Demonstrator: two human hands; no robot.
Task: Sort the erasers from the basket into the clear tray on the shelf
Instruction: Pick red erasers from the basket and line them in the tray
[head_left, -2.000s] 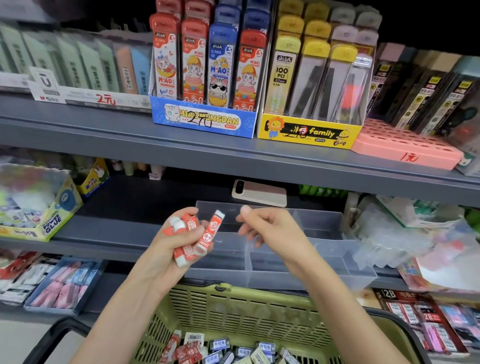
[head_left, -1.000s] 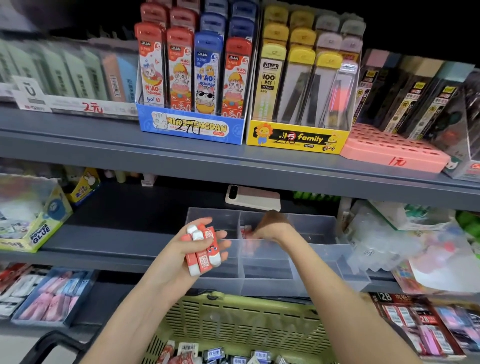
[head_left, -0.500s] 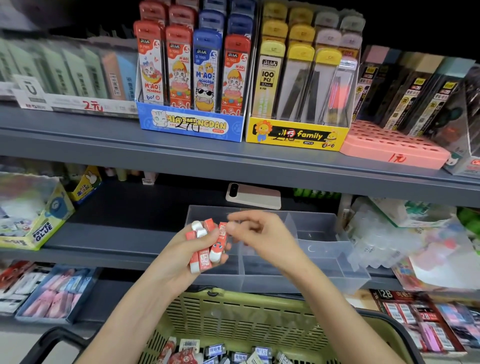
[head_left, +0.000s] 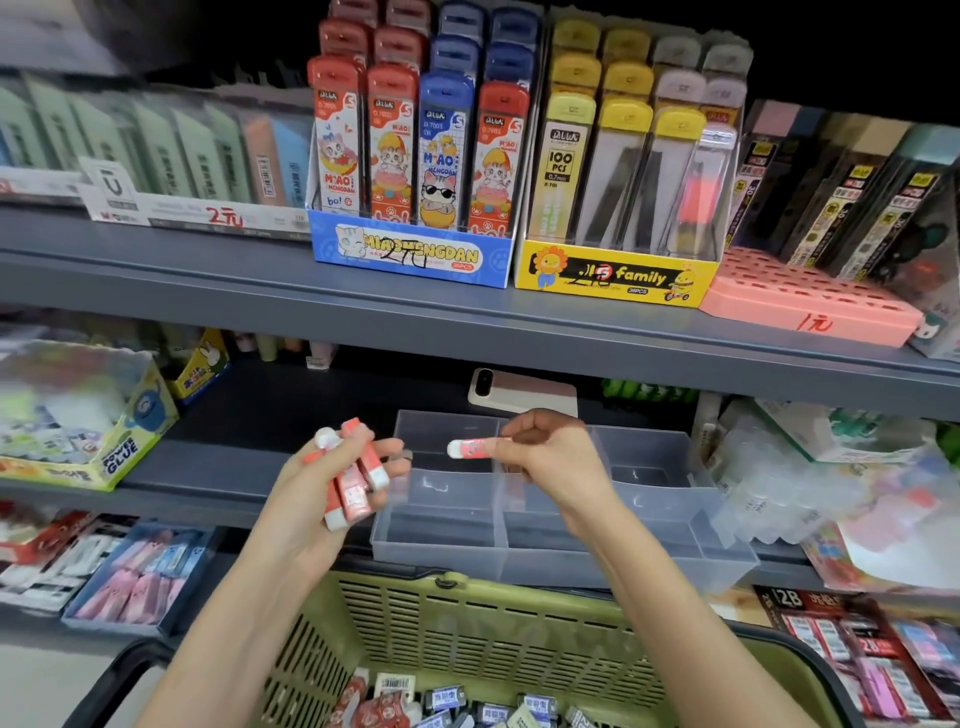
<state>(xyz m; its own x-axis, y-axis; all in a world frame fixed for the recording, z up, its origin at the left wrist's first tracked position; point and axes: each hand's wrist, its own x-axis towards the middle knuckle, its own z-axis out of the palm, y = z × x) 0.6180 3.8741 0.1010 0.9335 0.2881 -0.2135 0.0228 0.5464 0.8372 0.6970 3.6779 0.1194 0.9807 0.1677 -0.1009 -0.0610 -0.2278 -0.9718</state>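
The right hand has drawn away from the left hand, where half a second ago it was picking at the bundle, and now carries a single eraser over the clear tray. The eraser, red with a white end, lies nearly level above the rear compartments, close to the divider between them.

**Risks.** The eraser is pinched by one end only, so its free end may swing and let it land across the divider or in the wrong compartment. The bundle of erasers is loosely held in the left hand, just left of the tray's edge; a slip would probably send the pieces onto the shelf or down into the basket. The tray appears to project past the shelf's front edge, so pressure on its near wall could tip it.

**Hands.** The right hand is closed, fingertips and thumb pinching the eraser. The left hand is half open, its fingers only partly curled round the bundle lying across the palm. More erasers lie in the basket below, unsorted. Whether any already lie in the tray cannot be told.
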